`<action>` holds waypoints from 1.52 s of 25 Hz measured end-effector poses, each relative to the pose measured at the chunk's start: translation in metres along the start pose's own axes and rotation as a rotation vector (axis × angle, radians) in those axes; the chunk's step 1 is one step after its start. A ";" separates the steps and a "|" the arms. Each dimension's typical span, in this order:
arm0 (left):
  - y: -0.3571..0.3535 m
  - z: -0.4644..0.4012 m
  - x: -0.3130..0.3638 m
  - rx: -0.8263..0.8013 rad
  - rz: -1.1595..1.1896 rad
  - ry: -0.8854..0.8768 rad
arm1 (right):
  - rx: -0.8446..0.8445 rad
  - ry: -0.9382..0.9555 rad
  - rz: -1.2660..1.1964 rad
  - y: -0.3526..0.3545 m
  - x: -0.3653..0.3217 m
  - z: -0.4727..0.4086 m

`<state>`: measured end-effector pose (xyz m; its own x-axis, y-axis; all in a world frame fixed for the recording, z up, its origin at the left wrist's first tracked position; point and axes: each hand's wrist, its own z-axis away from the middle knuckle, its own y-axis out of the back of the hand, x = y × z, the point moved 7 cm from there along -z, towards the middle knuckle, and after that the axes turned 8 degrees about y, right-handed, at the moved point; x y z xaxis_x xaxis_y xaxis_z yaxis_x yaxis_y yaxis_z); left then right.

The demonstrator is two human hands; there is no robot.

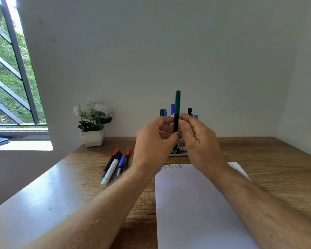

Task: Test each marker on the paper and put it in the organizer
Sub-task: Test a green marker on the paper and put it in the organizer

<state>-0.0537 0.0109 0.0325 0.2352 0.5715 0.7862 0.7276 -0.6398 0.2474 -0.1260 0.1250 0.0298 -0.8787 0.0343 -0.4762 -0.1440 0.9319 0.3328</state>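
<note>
Holding the green marker upright between both hands, the person has it raised above the far edge of the paper and right in front of the organizer, which stands just behind the grip with several capped markers already in it. The risk, as I judge it, lies in the cap: whether it is coming off for a test or going back on cannot be told, and a pull or push off the pen's line could make the barrel slip through the fingertips and drop onto the sheet, or streak ink on a finger. A jerk could also knock the organizer directly behind. The left hand is curled with thumb and fingertips closed on the dark lower barrel; the right hand pinches the same stretch from the other side, fingers bent, not clenched hard. The green upper part stands free above both grips. Down and to the left of the grip, four more markers lie on the table, apparently untested. Blue scribbles mark the sheet's top edge, just below the hands.
</note>
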 end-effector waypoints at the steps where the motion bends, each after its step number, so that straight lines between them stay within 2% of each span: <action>1: -0.003 0.002 0.000 -0.018 0.013 -0.006 | -0.015 0.005 -0.048 -0.003 -0.001 0.000; 6: -0.010 0.007 0.002 -0.094 0.042 -0.023 | 0.138 0.074 0.026 0.008 -0.008 0.000; 9: -0.005 0.003 0.002 -0.069 0.045 -0.014 | 0.163 0.078 0.010 0.011 -0.008 -0.001; 14: 0.011 -0.002 0.004 0.029 0.109 -0.041 | 0.080 0.094 0.091 0.006 -0.006 0.000; 18: 0.008 -0.003 -0.004 -0.003 0.239 0.084 | 0.044 0.119 0.194 0.007 -0.007 -0.001; 24: 0.011 -0.006 -0.018 -0.004 0.474 0.274 | -0.021 0.123 0.213 0.003 -0.011 -0.001; 31: 0.010 -0.005 -0.024 -0.011 0.543 0.338 | -0.081 0.100 0.245 0.002 -0.012 -0.002; 38: 0.010 -0.009 -0.028 -0.001 0.589 0.371 | -0.062 0.046 0.283 0.009 -0.011 -0.006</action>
<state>-0.0584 -0.0160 0.0183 0.3548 -0.0847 0.9311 0.5456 -0.7900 -0.2798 -0.1203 0.1311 0.0432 -0.9073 0.2721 -0.3206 0.0835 0.8638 0.4968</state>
